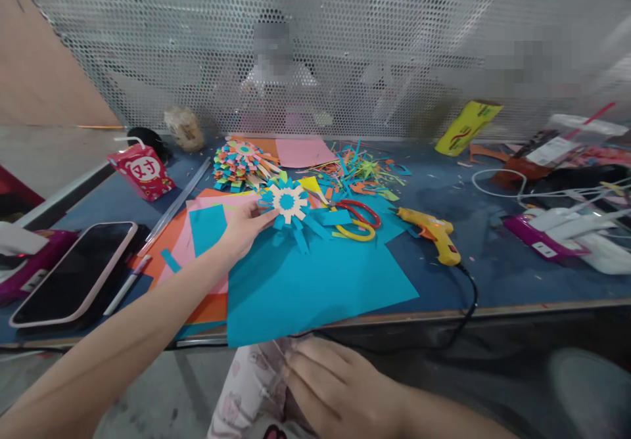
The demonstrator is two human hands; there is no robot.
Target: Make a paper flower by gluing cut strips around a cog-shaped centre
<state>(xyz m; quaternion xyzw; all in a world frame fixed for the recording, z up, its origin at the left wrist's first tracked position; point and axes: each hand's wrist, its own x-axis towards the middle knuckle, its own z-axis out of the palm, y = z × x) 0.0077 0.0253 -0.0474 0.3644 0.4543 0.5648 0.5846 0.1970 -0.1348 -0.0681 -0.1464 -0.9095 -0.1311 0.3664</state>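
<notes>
While my left hand (245, 229) reaches out over the table (493, 275), its fingers pinch the left edge of the paper flower (288, 202), a blue one with a cream star and a blue centre. The flower lies on the far part of the big blue sheet (315, 288), in the middle of the table, and my fingers are narrow around its nearest petals. My right hand (340, 386) rests low, near my lap, below the table edge; its fingers are curled on a piece of pale printed cloth or bag, and I cannot tell if they really grip it.

Just right of the flower are the scissors (357, 219) with red and yellow handles, and further right the yellow glue gun (434, 234) lies on its side, its cable running off the near edge. A second, many-coloured flower (241, 163) is at the far side. On the left lie a phone (73, 275) and a red carton (142, 171).

I judge the step is placing or adjusting the flower. The next move calls for a steady pinch, so that the thin petals do not bend, and a free right hand to come up.
</notes>
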